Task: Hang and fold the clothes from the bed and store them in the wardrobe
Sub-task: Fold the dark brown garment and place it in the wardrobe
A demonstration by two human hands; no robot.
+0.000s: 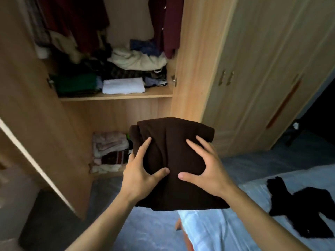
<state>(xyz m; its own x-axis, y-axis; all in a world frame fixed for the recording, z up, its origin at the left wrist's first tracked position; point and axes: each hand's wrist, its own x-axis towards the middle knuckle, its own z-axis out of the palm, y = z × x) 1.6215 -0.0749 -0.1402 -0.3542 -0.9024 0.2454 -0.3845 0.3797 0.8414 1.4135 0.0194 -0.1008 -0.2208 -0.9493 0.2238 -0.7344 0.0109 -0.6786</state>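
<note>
Garment: folded dark brown garment (pixel 172 160), held up in front of open wardrobe (pixel 116 96), lower-shelf level.
L hand (pixel 140 175): clamped on its left edge.
R hand (pixel 205 171): clamped on right side, thumb on top.
Bed (pixel 235 229): right of wardrobe, black garment (pixel 301 212) on it.

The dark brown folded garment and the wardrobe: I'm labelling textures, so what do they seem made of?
The dark brown folded garment looks like soft, matte knit or fleece: thick, dimpling under both hands. The wardrobe looks like light wood-grain laminate board, smooth, pale-edged; solid wood can't be excluded.
</note>
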